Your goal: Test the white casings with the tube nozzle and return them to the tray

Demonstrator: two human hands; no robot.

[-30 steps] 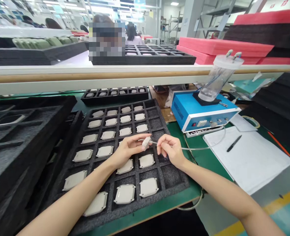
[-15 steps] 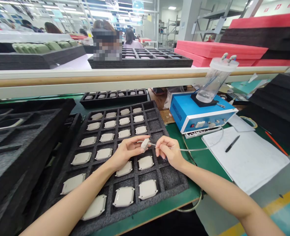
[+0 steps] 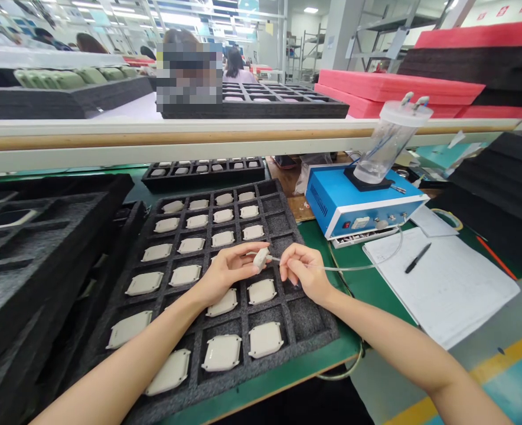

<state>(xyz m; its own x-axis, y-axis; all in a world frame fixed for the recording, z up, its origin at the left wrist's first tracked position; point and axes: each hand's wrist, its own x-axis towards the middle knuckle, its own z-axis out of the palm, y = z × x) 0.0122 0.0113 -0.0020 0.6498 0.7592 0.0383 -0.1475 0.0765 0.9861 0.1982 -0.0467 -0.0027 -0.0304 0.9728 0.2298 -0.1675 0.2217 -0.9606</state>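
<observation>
My dark grey foam tray has pale square plates in its little boxes. Over it, my left fingers pinch a small pale piece — my right fingers pinch a thin clear tube beside it. The tray sits on a green table; pink foam slabs lie across the shelf. I count one blue metal box, one black pen, three nearest plates.

From here I see two slim, smooth bare forearms, tapering to narrow wrists; the ungloved left hand and ungloved right hand both have slender fingers.
</observation>
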